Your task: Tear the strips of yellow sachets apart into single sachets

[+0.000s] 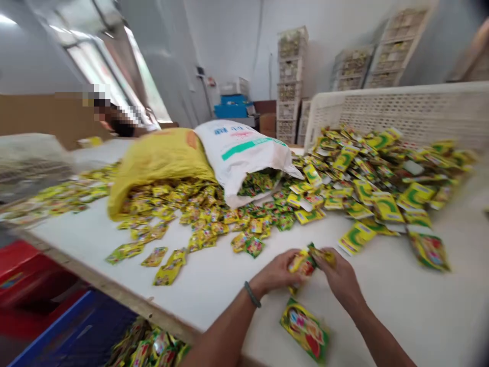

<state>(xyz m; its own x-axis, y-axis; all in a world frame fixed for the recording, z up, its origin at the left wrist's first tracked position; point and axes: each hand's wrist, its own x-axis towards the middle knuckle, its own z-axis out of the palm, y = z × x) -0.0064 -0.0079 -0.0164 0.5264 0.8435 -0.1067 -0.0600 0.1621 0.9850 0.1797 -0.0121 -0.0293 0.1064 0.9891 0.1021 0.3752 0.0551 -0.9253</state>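
My left hand [278, 272], with a dark bracelet at the wrist, is closed around a yellow and red printed packet [305, 266]. Close beside it, my right hand [343, 279] pinches a small green and yellow packet [316, 253] against the first one's edge. Where the two packets meet, fingers and blur hide whether one is inside the other. Flat on the white table [214, 300], below both hands, lies a larger green and yellow packet [305, 330] with a red picture.
Small packets spill from a yellow sack [164, 153] and a white sack [244, 148]. To the right, larger packets [385, 204] are heaped before a white perforated crate [412, 114]. A blue crate [72, 326] holds packets below the table edge. Another person [122, 125] is at the back left.
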